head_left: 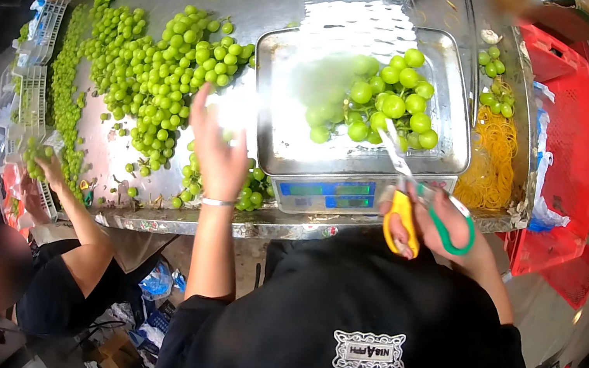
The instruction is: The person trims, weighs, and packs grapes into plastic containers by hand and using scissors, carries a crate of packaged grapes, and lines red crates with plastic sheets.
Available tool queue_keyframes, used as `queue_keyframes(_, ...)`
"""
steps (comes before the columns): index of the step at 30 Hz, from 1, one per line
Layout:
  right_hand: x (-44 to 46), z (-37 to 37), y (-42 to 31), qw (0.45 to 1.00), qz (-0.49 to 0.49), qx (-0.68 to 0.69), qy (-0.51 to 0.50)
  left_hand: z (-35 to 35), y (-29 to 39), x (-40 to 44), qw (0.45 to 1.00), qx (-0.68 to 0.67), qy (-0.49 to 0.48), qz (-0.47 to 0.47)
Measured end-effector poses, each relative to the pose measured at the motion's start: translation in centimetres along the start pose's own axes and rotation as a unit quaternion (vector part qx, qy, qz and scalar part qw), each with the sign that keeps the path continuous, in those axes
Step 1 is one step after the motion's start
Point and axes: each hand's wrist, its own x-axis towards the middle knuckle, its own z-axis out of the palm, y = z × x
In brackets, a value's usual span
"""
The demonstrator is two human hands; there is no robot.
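Observation:
My right hand (433, 223) grips a pair of scissors (408, 174) with one yellow and one green handle. The scissor blades point up at a bunch of green grapes (393, 105) lying on the steel pan of a weighing scale (281, 146), and the tips overlap the lower grapes. Whether they touch a stem I cannot tell. Over the table my left hand (218, 159), with a band at its wrist, is held up with fingers apart and nothing in it. It is beside a large heap of green grapes (167, 55). Glare and blur hide part of the pan.
Stacked clear plastic trays (358, 22) lie behind the scale. Yellow rubber bands (495, 156) and small grape sprigs (496, 101) fill the right ledge. A red crate (569, 146) stands farther right. Co-workers' hands (54, 171) hold grapes at left, near white baskets (34, 95).

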Motion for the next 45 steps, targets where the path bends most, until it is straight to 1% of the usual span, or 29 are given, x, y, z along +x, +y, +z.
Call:
queue_keyframes(1, 0.7, 0.1, 0.1, 0.999, 0.017, 0.048, 0.008, 0.8, 1.6, 0.6, 0.997, -0.063, -0.007, 0.036)
queue_keyframes(2, 1.4, 0.2, 0.1, 0.995, 0.035, 0.096, 0.016, 1.3, 3.2, 1.1, 0.996, -0.075, -0.031, 0.046)
queue_keyframes(3, 1.9, 0.1, 0.3, 0.989, 0.041, 0.139, 0.021, 1.9, 4.2, 1.7, 0.991, -0.099, -0.051, 0.076)
queue_keyframes(4, 2.0, 0.0, 0.2, 0.989, 0.041, 0.139, 0.023, 2.6, 5.1, 1.9, 0.986, -0.129, -0.051, 0.093)
queue_keyframes(6, 1.8, 0.1, 0.1, 0.993, 0.053, 0.084, 0.059, 3.3, 6.7, 2.7, 0.984, -0.130, -0.060, 0.104)
queue_keyframes(8, 0.8, 0.2, -0.5, 0.994, 0.053, 0.065, 0.066, 3.6, 6.9, 3.1, 0.981, -0.136, -0.069, 0.117)
queue_keyframes(10, -0.4, -0.1, -0.9, 0.994, 0.018, -0.046, 0.093, 3.7, 7.5, 3.4, 0.978, -0.142, -0.079, 0.130)
queue_keyframes(12, -1.5, -0.4, -1.2, 0.992, 0.015, -0.036, 0.119, 3.4, 8.4, 3.6, 0.964, -0.127, -0.131, 0.192)
queue_keyframes(13, -2.1, -0.6, -1.2, 0.990, 0.027, -0.046, 0.132, 3.9, 8.7, 3.4, 0.960, -0.149, -0.138, 0.191)
queue_keyframes(14, -2.5, -0.6, -1.2, 0.987, 0.039, -0.054, 0.144, 4.1, 9.4, 3.3, 0.960, -0.142, -0.147, 0.191)
queue_keyframes(15, -2.8, -0.1, -1.6, 0.977, 0.064, -0.113, 0.168, 4.5, 10.0, 3.1, 0.966, -0.117, -0.143, 0.180)
queue_keyframes(16, -3.1, -0.2, -1.4, 0.977, 0.062, -0.109, 0.172, 4.8, 10.5, 2.9, 0.971, -0.091, -0.139, 0.170)
queue_keyframes(17, -3.2, -0.4, -1.3, 0.974, 0.080, -0.111, 0.183, 5.2, 10.8, 2.9, 0.970, -0.093, -0.142, 0.173)
queue_keyframes(18, -3.4, -0.6, -1.1, 0.970, 0.098, -0.112, 0.193, 5.6, 11.0, 3.1, 0.975, -0.090, -0.125, 0.158)
queue_keyframes(20, -3.4, -1.4, -0.7, 0.976, 0.083, -0.091, 0.178, 6.6, 10.9, 3.3, 0.979, -0.090, -0.112, 0.144)
queue_keyframes(22, -2.6, -1.2, -0.9, 0.992, 0.053, 0.065, 0.094, 7.3, 10.2, 3.5, 0.970, -0.118, -0.120, 0.177)
queue_keyframes(23, -2.1, -1.3, -0.5, 0.989, 0.051, 0.103, 0.092, 7.1, 10.3, 3.6, 0.970, -0.116, -0.131, 0.170)
queue_keyframes(24, -1.7, -1.4, -0.2, 0.989, 0.047, 0.105, 0.093, 7.0, 10.2, 3.6, 0.969, -0.115, -0.134, 0.174)
queue_keyframes(27, -0.7, -2.4, 1.1, 0.975, -0.018, 0.216, 0.043, 7.0, 10.1, 3.6, 0.969, -0.105, -0.142, 0.172)
queue_keyframes(28, -0.5, -2.5, 1.2, 0.975, -0.019, 0.216, 0.042, 7.0, 10.1, 3.6, 0.969, -0.104, -0.142, 0.173)
queue_keyframes(31, -0.1, -2.5, 1.5, 0.941, -0.054, 0.332, 0.029, 7.0, 10.0, 3.6, 0.968, -0.111, -0.139, 0.177)
queue_keyframes(34, 0.2, -2.2, 1.2, 0.937, -0.053, 0.342, 0.048, 7.0, 10.0, 3.5, 0.968, -0.118, -0.143, 0.168)
queue_keyframes(38, 0.5, -3.0, 1.6, 0.946, -0.044, 0.316, 0.052, 7.1, 9.9, 3.5, 0.969, -0.117, -0.134, 0.170)
queue_keyframes(40, 0.1, -2.6, 1.4, 0.953, -0.044, 0.276, 0.112, 7.1, 9.7, 3.4, 0.970, -0.117, -0.131, 0.170)
queue_keyframes(41, -0.3, -2.6, 1.4, 0.954, -0.044, 0.275, 0.112, 7.2, 9.5, 3.2, 0.969, -0.157, -0.123, 0.144)
queue_keyframes(42, -1.1, -2.8, 1.4, 0.962, -0.034, 0.257, 0.085, 7.1, 9.4, 3.1, 0.967, -0.196, -0.115, 0.116)
queue_keyframes(43, -1.9, -3.0, 1.5, 0.969, -0.023, 0.238, 0.058, 6.3, 8.8, 3.1, 0.965, -0.212, -0.110, 0.106)
queue_keyframes(44, -2.9, -3.2, 1.7, 0.970, -0.021, 0.237, 0.057, 5.5, 7.7, 2.8, 0.965, -0.227, -0.099, 0.090)
queue_keyframes(45, -3.9, -3.4, 1.8, 0.982, -0.143, 0.066, 0.100, 4.1, 6.8, 2.3, 0.948, -0.299, -0.101, 0.045)
